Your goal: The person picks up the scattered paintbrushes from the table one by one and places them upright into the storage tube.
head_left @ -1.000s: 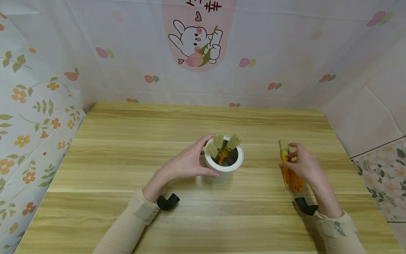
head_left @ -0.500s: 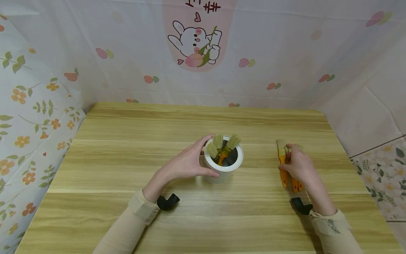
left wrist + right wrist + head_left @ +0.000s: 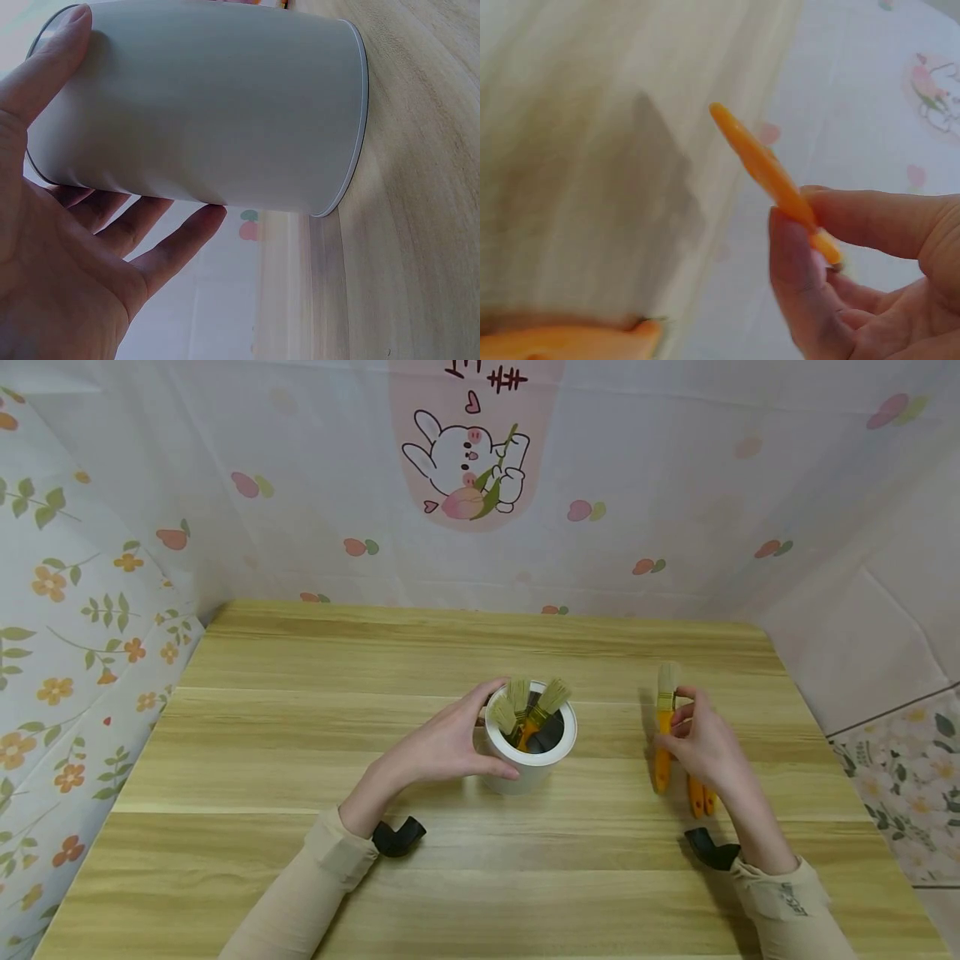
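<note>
A white cylindrical canister (image 3: 517,778) stands upright on the wooden table, with several paintbrushes (image 3: 553,695) in it, bristles up. My left hand (image 3: 442,748) grips its left side, thumb in front and fingers behind; the left wrist view shows the canister wall (image 3: 202,105) between them. To the right, my right hand (image 3: 707,745) pinches an orange-handled paintbrush (image 3: 663,768) between thumb and fingers. Its handle (image 3: 757,161) hangs above the table in the right wrist view. Beneath that hand lie more paintbrushes (image 3: 697,797), their bristle ends hidden by the hand.
The wooden table (image 3: 337,652) meets a printed cloth backdrop (image 3: 300,510) at the rear, with cloth at both sides too. A black curved piece (image 3: 397,837) sits at the left wrist and a similar black piece (image 3: 711,850) at the right.
My right hand has taken hold of the leftmost paintbrush and lifted it off the table, apart from the others. My left hand and the canister stay in place.
</note>
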A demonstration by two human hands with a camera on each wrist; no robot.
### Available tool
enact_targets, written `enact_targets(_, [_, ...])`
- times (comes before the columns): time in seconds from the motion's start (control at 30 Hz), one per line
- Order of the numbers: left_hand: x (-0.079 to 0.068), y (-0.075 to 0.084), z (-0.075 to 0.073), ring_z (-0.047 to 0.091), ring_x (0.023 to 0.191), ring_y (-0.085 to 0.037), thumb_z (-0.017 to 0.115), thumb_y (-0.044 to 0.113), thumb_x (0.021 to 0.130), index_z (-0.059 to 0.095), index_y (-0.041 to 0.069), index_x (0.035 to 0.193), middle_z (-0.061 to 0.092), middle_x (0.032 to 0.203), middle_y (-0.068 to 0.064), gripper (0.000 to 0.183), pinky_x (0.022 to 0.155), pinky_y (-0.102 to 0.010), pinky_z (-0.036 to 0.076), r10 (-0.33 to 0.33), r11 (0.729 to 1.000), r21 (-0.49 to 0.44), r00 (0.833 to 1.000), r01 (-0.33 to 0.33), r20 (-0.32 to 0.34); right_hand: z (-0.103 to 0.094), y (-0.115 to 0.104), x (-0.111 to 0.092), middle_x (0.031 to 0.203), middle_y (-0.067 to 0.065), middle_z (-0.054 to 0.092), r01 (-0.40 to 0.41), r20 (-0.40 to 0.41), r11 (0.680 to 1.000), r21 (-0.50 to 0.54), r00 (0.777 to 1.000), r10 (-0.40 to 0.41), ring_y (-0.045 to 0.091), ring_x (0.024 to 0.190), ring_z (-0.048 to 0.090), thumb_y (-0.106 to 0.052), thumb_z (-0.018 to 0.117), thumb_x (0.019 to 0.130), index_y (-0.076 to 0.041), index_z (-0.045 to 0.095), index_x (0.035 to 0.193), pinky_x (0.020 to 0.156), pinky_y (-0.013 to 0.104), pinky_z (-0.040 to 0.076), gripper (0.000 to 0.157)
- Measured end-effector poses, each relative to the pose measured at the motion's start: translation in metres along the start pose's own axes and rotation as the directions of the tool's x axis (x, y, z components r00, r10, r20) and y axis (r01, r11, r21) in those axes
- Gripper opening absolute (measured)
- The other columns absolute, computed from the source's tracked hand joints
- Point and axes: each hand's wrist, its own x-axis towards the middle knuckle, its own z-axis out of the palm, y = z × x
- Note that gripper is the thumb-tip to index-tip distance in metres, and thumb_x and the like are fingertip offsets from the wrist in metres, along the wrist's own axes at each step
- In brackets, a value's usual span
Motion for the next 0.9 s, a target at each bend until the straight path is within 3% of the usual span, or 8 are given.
enact_targets(0.1, [0.0,0.0,0.0,0.046,0.127,-0.017,0.077,0.066,0.061,0.013,0.033,0.149,0.038,0.145,0.005,0.114,0.103,-0.043,0.042,0.004,1.0,0.004,1.0,-0.004,-0.001,-0.003,-0.01,-0.002,0.106,0.016,0.048,0.034,-0.06,0.999,0.026,0.998,-0.033,0.026,0.089,0.056,-0.01,0.068,0.084,0.0,0.021,0.143,0.058,0.024,0.048,0.075])
enact_targets(0.33, [0.0,-0.001,0.001,0.049,0.123,-0.016,0.077,0.066,0.059,0.014,0.034,0.149,0.04,0.143,0.006,0.114,0.101,-0.039,0.044,0.006,1.0,-0.007,1.0,-0.006,-0.018,-0.009,-0.039,-0.01,0.109,0.008,0.045,0.123,-0.184,0.985,0.117,0.978,-0.101,-0.003,0.08,0.052,-0.016,0.068,0.086,-0.009,0.02,0.141,0.057,0.018,0.048,0.074])
enact_targets(0.5, [0.0,-0.001,0.002,0.049,0.123,-0.017,0.079,0.064,0.059,0.015,0.032,0.149,0.039,0.144,0.006,0.114,0.101,-0.038,0.044,0.015,1.0,-0.012,1.0,-0.016,-0.018,-0.014,-0.066,-0.014,0.108,-0.002,0.044,0.23,-0.275,0.93,0.286,0.95,-0.15,0.0,0.083,0.055,-0.007,0.067,0.086,-0.017,0.02,0.139,0.062,0.014,0.052,0.071])
enact_targets(0.6, [0.0,-0.001,0.002,0.05,0.123,-0.017,0.078,0.064,0.059,0.016,0.032,0.149,0.039,0.144,0.007,0.114,0.101,-0.038,0.044,0.018,1.0,-0.021,1.0,-0.019,-0.016,-0.017,-0.084,-0.018,0.106,0.0,0.047,0.329,-0.337,0.823,0.464,0.924,-0.18,0.007,0.081,0.059,0.001,0.063,0.086,-0.02,0.024,0.134,0.062,0.02,0.056,0.065])
enact_targets(0.73, [0.0,-0.001,0.001,0.05,0.122,-0.017,0.078,0.064,0.059,0.014,0.035,0.148,0.037,0.145,0.007,0.114,0.1,-0.038,0.045,0.018,1.0,-0.024,1.0,-0.018,-0.011,-0.018,-0.106,-0.025,0.102,0.009,0.051,0.46,-0.431,0.621,0.635,0.878,-0.209,0.015,0.078,0.06,0.009,0.059,0.086,-0.015,0.03,0.128,0.06,0.027,0.057,0.057])
enact_targets(0.9, [0.0,-0.001,0.001,0.05,0.123,-0.017,0.079,0.063,0.06,0.014,0.035,0.148,0.039,0.144,0.006,0.113,0.1,-0.038,0.045,0.024,1.0,-0.013,1.0,-0.024,-0.014,-0.014,-0.126,-0.032,0.102,0.015,0.053,0.587,-0.536,0.451,0.672,0.806,-0.25,0.022,0.078,0.062,0.015,0.055,0.085,-0.006,0.032,0.128,0.061,0.03,0.058,0.053])
